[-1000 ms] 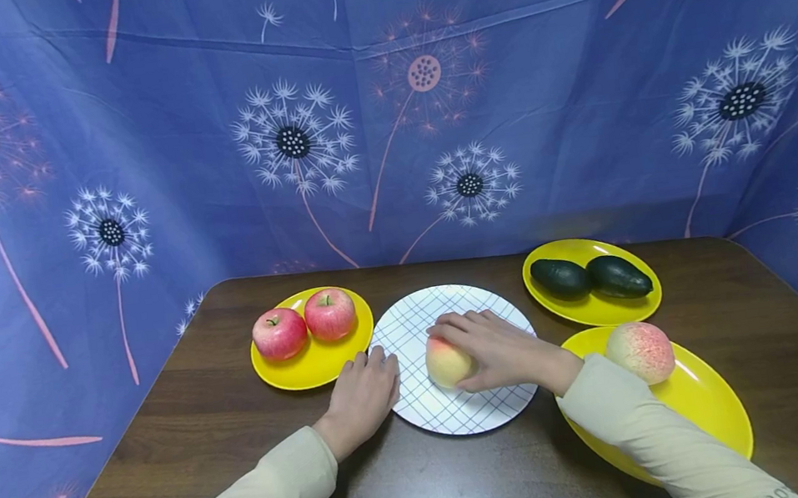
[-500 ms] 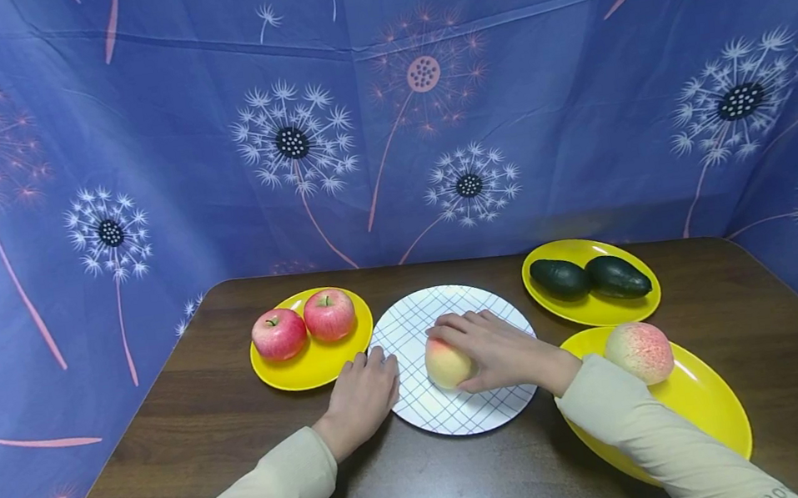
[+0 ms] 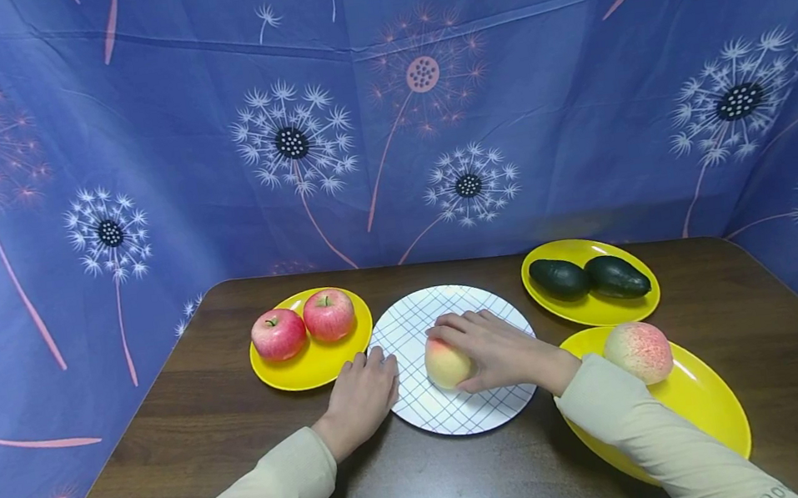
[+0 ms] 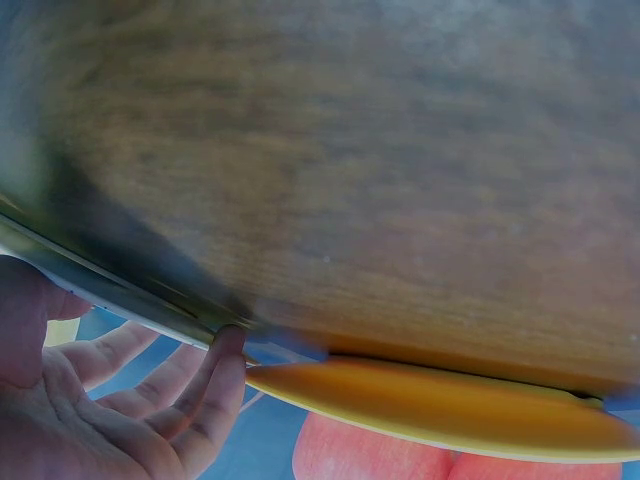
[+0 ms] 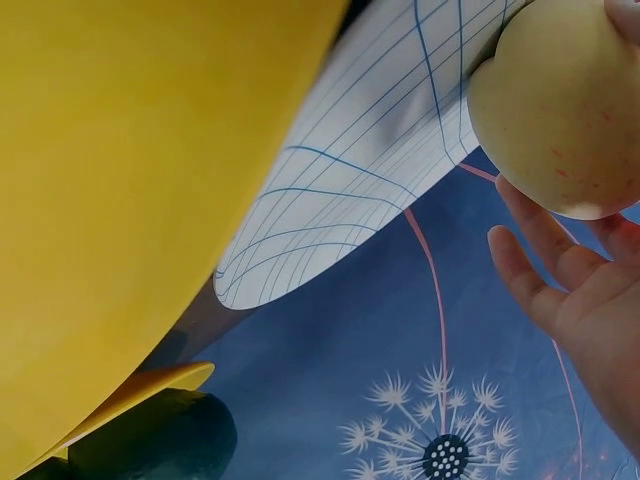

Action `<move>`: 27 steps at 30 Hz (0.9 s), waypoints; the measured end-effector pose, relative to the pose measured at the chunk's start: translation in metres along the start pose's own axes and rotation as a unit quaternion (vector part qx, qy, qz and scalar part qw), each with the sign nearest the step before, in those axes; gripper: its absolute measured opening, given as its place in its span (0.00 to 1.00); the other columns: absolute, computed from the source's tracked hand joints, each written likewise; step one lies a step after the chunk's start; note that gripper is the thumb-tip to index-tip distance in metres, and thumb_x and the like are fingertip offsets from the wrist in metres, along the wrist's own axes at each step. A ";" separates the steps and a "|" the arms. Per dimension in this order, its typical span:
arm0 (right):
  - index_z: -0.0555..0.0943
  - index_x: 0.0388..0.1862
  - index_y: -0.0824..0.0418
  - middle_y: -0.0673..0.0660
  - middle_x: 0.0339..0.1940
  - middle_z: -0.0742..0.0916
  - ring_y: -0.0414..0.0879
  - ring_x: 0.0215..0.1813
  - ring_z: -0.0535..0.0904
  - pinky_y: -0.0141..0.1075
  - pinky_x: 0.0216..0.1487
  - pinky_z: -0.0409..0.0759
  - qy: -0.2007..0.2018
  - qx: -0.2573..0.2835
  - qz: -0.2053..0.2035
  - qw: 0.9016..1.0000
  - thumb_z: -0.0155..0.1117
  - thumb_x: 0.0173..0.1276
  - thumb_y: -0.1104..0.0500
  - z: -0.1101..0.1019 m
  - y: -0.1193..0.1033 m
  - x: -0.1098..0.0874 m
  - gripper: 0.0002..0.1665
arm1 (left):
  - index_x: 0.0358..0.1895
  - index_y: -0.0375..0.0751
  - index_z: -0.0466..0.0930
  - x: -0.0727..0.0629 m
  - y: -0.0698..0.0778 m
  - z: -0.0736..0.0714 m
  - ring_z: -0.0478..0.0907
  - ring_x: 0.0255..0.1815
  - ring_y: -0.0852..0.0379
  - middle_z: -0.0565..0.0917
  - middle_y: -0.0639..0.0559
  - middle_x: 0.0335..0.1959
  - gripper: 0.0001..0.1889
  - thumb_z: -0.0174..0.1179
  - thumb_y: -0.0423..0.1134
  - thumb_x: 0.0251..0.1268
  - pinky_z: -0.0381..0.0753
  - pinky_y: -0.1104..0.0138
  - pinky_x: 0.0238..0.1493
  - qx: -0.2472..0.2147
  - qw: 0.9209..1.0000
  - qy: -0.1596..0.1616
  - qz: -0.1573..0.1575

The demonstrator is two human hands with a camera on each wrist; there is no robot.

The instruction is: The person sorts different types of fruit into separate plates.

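Observation:
A peach (image 3: 448,363) sits on the white plate (image 3: 421,414) with a blue grid pattern, near its middle. My right hand (image 3: 499,349) reaches over it from the right and grips it, fingers over the top and thumb at the near side. The right wrist view shows the peach (image 5: 560,110) between thumb and fingers. My left hand (image 3: 361,397) is at that plate's left rim. In the left wrist view its relaxed fingers (image 4: 205,400) touch the rim, and nothing is gripped. A second peach (image 3: 640,353) lies on a yellow plate (image 3: 709,418) partly under my right sleeve.
At the back left, a yellow plate (image 3: 309,370) bears two red apples (image 3: 279,334). Another yellow plate (image 3: 582,313) at the back right holds two dark green avocados (image 3: 616,277). Behind the brown wooden table (image 3: 432,497) hangs a blue cloth (image 3: 194,74) with dandelions.

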State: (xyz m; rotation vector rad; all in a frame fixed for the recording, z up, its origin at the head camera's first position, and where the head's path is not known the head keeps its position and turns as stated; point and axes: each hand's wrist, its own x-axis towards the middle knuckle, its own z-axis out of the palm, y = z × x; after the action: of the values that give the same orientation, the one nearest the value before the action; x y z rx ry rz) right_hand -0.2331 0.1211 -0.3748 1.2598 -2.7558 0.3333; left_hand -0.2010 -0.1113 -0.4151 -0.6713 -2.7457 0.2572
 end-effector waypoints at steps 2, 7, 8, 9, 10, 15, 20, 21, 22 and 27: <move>0.67 0.60 0.48 0.49 0.59 0.73 0.48 0.54 0.70 0.46 0.55 0.69 -0.001 0.004 0.000 1.000 0.75 0.42 0.45 0.000 0.000 0.000 0.45 | 0.42 0.42 0.75 0.000 0.000 0.000 0.69 0.27 0.54 0.75 0.48 0.32 0.15 0.56 0.49 0.59 0.75 0.67 0.30 0.000 1.000 -0.001 0.000; 0.67 0.61 0.49 0.49 0.59 0.73 0.48 0.54 0.70 0.47 0.55 0.69 -0.007 0.010 0.000 1.000 0.76 0.41 0.46 -0.001 -0.001 0.000 0.46 | 0.43 0.42 0.75 0.000 0.000 0.000 0.69 0.27 0.54 0.76 0.48 0.33 0.16 0.57 0.49 0.59 0.75 0.67 0.30 0.003 1.000 0.000 0.001; 0.68 0.60 0.49 0.49 0.59 0.73 0.48 0.54 0.70 0.47 0.55 0.69 -0.007 0.008 -0.001 1.000 0.76 0.41 0.45 -0.002 -0.001 0.000 0.45 | 0.43 0.42 0.75 0.000 0.000 0.000 0.70 0.27 0.54 0.76 0.48 0.33 0.16 0.57 0.49 0.59 0.75 0.68 0.30 0.004 1.000 0.000 0.001; 0.68 0.60 0.48 0.49 0.58 0.73 0.48 0.54 0.70 0.47 0.55 0.69 -0.006 0.005 -0.003 1.000 0.76 0.41 0.45 -0.002 -0.002 0.000 0.45 | 0.43 0.42 0.75 0.000 0.000 0.000 0.70 0.27 0.54 0.76 0.48 0.33 0.16 0.56 0.49 0.59 0.75 0.68 0.30 0.004 1.000 0.001 0.002; 0.68 0.60 0.49 0.49 0.58 0.74 0.48 0.53 0.70 0.46 0.54 0.69 -0.004 0.003 -0.005 1.000 0.75 0.41 0.45 -0.002 -0.002 -0.001 0.45 | 0.43 0.42 0.75 0.000 0.000 0.000 0.69 0.27 0.54 0.76 0.48 0.33 0.16 0.56 0.49 0.59 0.74 0.68 0.30 0.005 1.000 0.001 0.002; 0.69 0.59 0.49 0.49 0.56 0.75 0.48 0.51 0.72 0.45 0.52 0.70 0.012 -0.026 -0.015 0.999 0.75 0.40 0.43 -0.003 0.000 -0.003 0.44 | 0.43 0.43 0.75 0.000 0.000 0.001 0.69 0.27 0.54 0.75 0.49 0.33 0.15 0.56 0.50 0.59 0.74 0.68 0.30 0.012 1.000 0.001 0.005; 0.69 0.58 0.49 0.49 0.55 0.75 0.47 0.51 0.72 0.45 0.51 0.71 0.013 -0.032 -0.011 0.999 0.75 0.40 0.43 -0.004 0.003 -0.007 0.44 | 0.43 0.43 0.75 0.000 0.000 0.001 0.69 0.27 0.54 0.75 0.49 0.33 0.16 0.56 0.50 0.60 0.74 0.68 0.30 0.017 1.000 -0.002 0.005; 0.69 0.58 0.48 0.49 0.55 0.75 0.47 0.51 0.72 0.45 0.51 0.71 0.012 -0.031 -0.009 0.999 0.75 0.40 0.43 -0.005 0.003 -0.007 0.44 | 0.43 0.43 0.75 0.000 0.000 0.001 0.69 0.27 0.54 0.75 0.49 0.33 0.16 0.56 0.50 0.60 0.74 0.68 0.30 0.017 1.000 -0.003 0.004; 0.69 0.58 0.48 0.49 0.55 0.75 0.47 0.51 0.72 0.45 0.51 0.71 0.012 -0.029 -0.007 0.999 0.75 0.40 0.43 -0.005 0.004 -0.008 0.44 | 0.43 0.43 0.75 0.000 0.000 0.001 0.69 0.27 0.54 0.75 0.49 0.33 0.16 0.56 0.50 0.60 0.74 0.68 0.30 0.017 1.000 -0.004 0.004; 0.69 0.58 0.48 0.49 0.56 0.75 0.47 0.51 0.71 0.46 0.51 0.71 0.011 -0.018 0.001 1.000 0.75 0.40 0.43 -0.009 0.005 -0.013 0.43 | 0.42 0.43 0.75 0.000 0.000 0.001 0.69 0.27 0.54 0.75 0.49 0.32 0.15 0.56 0.50 0.60 0.74 0.68 0.29 0.019 1.000 0.000 0.004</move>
State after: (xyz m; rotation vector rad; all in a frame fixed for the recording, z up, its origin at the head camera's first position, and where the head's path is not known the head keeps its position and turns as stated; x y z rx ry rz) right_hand -0.2278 0.1360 -0.3693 1.2370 -2.7326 0.2940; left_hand -0.2015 -0.1113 -0.4164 -0.6718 -2.7314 0.3114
